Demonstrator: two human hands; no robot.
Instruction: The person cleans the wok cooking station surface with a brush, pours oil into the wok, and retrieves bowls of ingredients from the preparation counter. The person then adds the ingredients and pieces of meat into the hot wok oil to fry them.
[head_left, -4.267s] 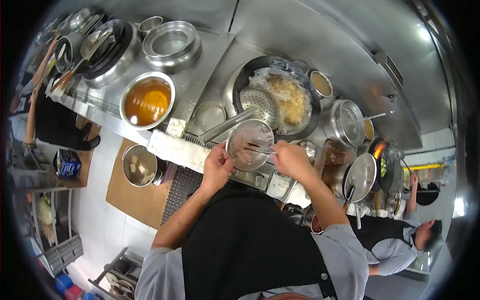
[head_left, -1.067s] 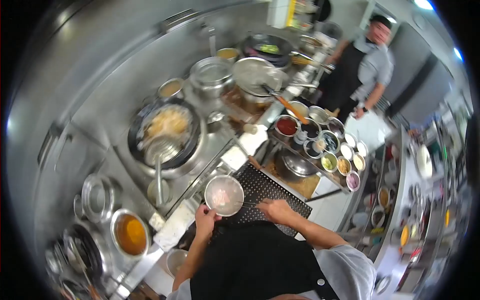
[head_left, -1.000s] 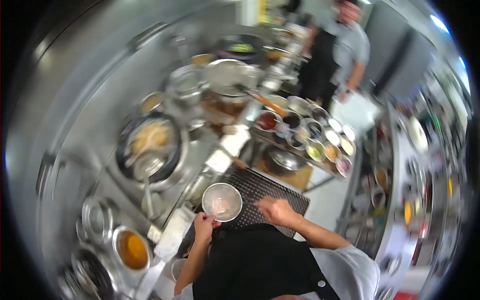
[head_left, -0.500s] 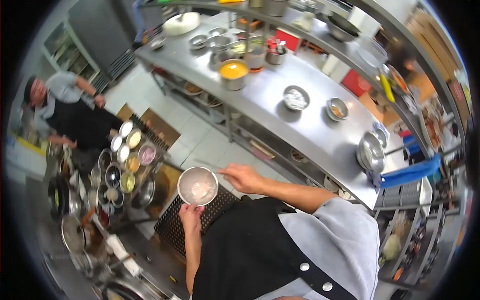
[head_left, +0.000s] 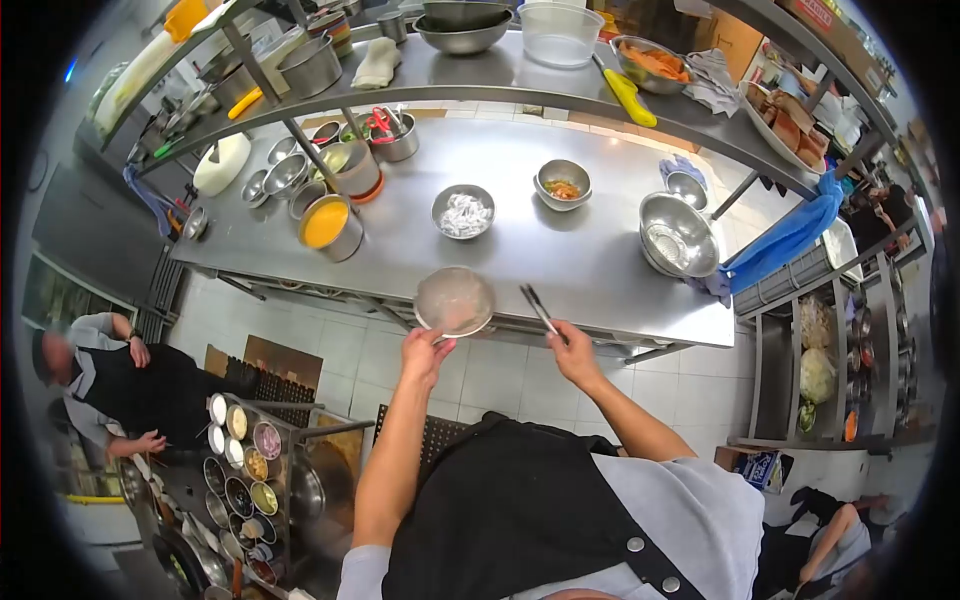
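My left hand (head_left: 424,357) is closed on the near rim of a metal bowl (head_left: 454,302) with some pale pink food in it. To its right, my right hand (head_left: 573,354) grips metal tongs (head_left: 538,307), which point up and away, apart from the bowl. Both hands are in front of the near edge of a steel table (head_left: 600,270). Beyond the held bowl, a bowl of white pieces (head_left: 464,212) stands on the table, with a bowl of orange and green food (head_left: 562,186) to its right.
A pot of yellow liquid (head_left: 330,229) stands at the left, stacked metal bowls (head_left: 678,236) at the right. A loaded shelf (head_left: 480,84) spans the table's far side. A co-worker (head_left: 130,385) is at the left beside many small containers (head_left: 238,495); another person (head_left: 835,545) is at lower right.
The view has swung from the stove and wok round to the steel table. The bowl and tongs have come along in my hands; the tongs are now farther from the bowl.
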